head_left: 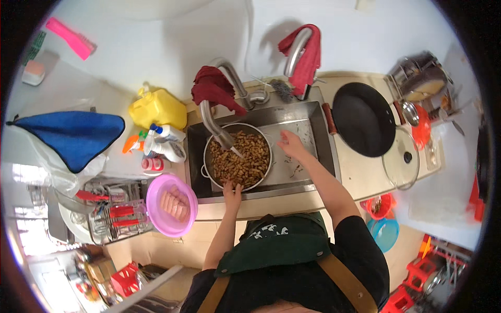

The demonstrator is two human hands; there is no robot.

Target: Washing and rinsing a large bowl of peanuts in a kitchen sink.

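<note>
A round metal pot [205, 163] with side handles stands in the left part of the steel sink. Small brown oblong pieces [237, 156], which look like peanuts in their shells, fill it. My left hand [233, 192] is at the pot's near rim, its fingers hooked over the edge against the peanuts. Over the sink, right of the pot, my right hand [293, 145] has its fingers apart and holds nothing. A curved faucet [211, 120] with a dark red cloth [215, 89] on it reaches over the pot, and water seems to run from its spout.
Scraps dot the sink floor [308, 175]. A black wok [364, 119] and a glass lid [401, 159] lie right of the sink. At left stand a yellow jug [157, 108], spray bottles [168, 148] and a pink basin [192, 208] with packed pale food. Another faucet [296, 52] holds a red cloth.
</note>
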